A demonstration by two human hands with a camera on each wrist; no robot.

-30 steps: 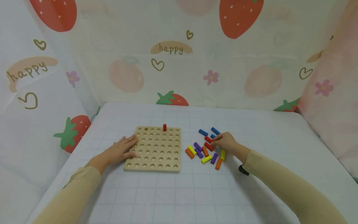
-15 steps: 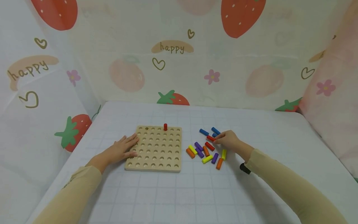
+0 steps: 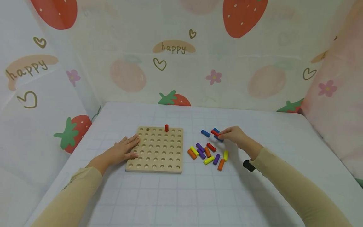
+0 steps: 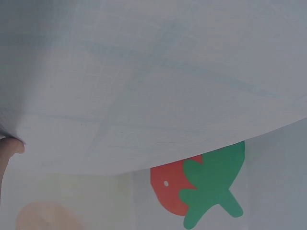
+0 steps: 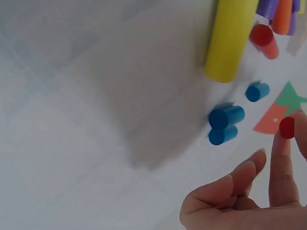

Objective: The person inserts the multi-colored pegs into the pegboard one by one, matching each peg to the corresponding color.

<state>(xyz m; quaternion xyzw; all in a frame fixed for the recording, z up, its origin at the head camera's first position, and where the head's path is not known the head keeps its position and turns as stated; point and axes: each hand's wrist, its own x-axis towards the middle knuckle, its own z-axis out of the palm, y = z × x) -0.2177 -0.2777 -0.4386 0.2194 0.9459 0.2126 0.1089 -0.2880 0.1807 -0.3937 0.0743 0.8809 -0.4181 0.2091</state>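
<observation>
A square wooden pegboard (image 3: 158, 152) with rows of round holes lies left of centre in the head view. One red peg (image 3: 166, 128) stands upright in its back row. My left hand (image 3: 122, 152) rests with fingers spread over the board's left edge. Between thumb and fingertips, my right hand (image 3: 235, 136) pinches a second red peg (image 3: 214, 133), held over the blue pegs. In the right wrist view, the round end of the held red peg (image 5: 287, 128) shows between thumb and finger. Only a fingertip (image 4: 12, 145) of the left hand appears in the left wrist view.
Loose pegs lie right of the board: blue ones (image 3: 205, 133) at the back, another red peg (image 3: 211, 147), and several purple, yellow (image 3: 209, 160) and orange (image 3: 221, 165) ones nearer. A white gridded cloth (image 3: 158, 198) covers the table. Strawberry-print curtains (image 3: 181, 75) enclose its back and sides.
The right hand has lifted the red peg from the pile and carried it slightly back, over the blue pegs. The left hand stays on the board.
</observation>
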